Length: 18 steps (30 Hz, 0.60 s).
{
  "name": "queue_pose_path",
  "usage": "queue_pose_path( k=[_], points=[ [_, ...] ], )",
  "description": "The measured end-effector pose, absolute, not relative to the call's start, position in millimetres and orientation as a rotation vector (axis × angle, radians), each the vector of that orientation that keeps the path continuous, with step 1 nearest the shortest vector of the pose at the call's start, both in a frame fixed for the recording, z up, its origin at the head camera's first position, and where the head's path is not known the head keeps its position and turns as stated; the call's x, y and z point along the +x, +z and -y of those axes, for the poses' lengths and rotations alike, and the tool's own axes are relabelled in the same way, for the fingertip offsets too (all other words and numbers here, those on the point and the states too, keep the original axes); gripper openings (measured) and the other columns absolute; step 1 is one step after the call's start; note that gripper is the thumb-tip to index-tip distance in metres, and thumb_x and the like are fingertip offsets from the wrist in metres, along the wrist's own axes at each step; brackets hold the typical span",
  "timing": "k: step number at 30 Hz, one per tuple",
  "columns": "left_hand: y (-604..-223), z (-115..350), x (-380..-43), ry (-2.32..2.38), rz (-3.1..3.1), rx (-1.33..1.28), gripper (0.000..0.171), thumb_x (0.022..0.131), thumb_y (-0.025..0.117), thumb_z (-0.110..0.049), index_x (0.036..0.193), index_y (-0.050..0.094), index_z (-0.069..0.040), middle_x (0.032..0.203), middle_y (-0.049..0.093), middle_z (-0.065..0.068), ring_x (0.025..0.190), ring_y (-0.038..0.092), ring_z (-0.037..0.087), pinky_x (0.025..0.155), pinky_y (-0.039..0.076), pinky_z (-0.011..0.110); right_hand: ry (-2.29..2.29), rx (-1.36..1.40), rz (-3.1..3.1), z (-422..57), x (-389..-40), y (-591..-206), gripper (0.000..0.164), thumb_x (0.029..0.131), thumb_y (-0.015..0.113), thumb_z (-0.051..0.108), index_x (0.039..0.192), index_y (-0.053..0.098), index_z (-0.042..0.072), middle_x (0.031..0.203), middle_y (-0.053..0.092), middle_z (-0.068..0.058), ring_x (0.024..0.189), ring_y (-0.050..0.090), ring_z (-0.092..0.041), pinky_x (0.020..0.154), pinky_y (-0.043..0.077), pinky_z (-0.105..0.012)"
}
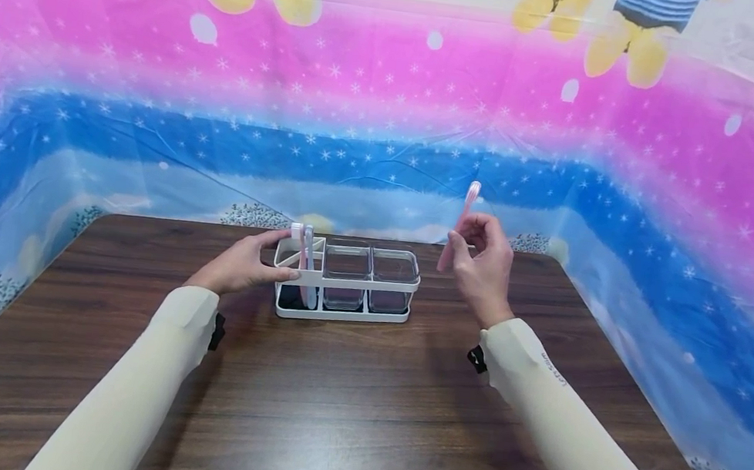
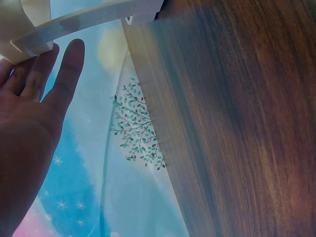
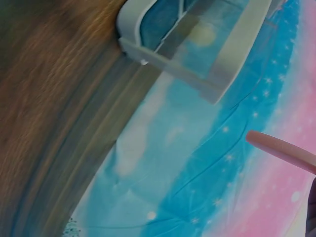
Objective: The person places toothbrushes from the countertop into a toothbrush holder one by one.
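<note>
A white wire-style toothbrush holder [image 1: 357,282] stands on the table, with a divided slot section at its left end and two clear cups [image 1: 347,263] in its middle and right. Two toothbrushes [image 1: 308,258] stand in the left section. My left hand [image 1: 241,264] holds the holder's left end, thumb along the front rim and fingers toward the back. To the right of the holder, my right hand [image 1: 485,267] pinches a pink toothbrush [image 1: 472,196] between thumb and fingers, raised with its head up. The brush's handle end [image 3: 276,148] points toward the holder in the right wrist view.
The brown wood-grain table [image 1: 330,400] ends just behind the holder. A printed cloth [image 1: 385,166] in pink, blue and white hangs around its back and sides. Both forearms wear pale sleeves, with a black band at each wrist.
</note>
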<state>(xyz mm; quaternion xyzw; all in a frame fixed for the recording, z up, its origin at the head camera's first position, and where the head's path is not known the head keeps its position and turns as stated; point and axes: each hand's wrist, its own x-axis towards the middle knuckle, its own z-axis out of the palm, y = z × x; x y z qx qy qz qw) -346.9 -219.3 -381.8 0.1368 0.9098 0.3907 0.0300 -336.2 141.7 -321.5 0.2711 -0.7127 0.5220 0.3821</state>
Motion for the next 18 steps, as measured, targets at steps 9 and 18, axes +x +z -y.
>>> queue_pose_path(
  k=[9,18],
  points=[
    [-380.9,220.3,-346.9,1.214,-2.796,0.409,0.102,0.072,0.072,-0.061,0.152,0.024,-0.018,0.151,0.025,0.018,0.128,0.036,0.038,0.095,0.034,0.059,1.356,0.774,1.802,-115.4,-321.5,-308.0,0.018,0.08,0.063,-0.018,0.094,0.052,-0.015,0.084,0.057,-0.023,0.074,0.058,-0.03,0.072,0.05,-0.032],
    [-381.3,218.3,-347.2,1.221,-2.794,0.417,0.103,0.072,0.072,-0.061,0.151,0.025,-0.017,0.15,0.028,0.018,0.124,0.041,0.038,0.094,0.036,0.057,1.377,0.899,1.801,-93.5,-317.2,-303.8,0.017,0.081,0.063,-0.017,0.094,0.052,-0.014,0.086,0.058,-0.023,0.077,0.063,-0.035,0.073,0.052,-0.042]
  ],
)
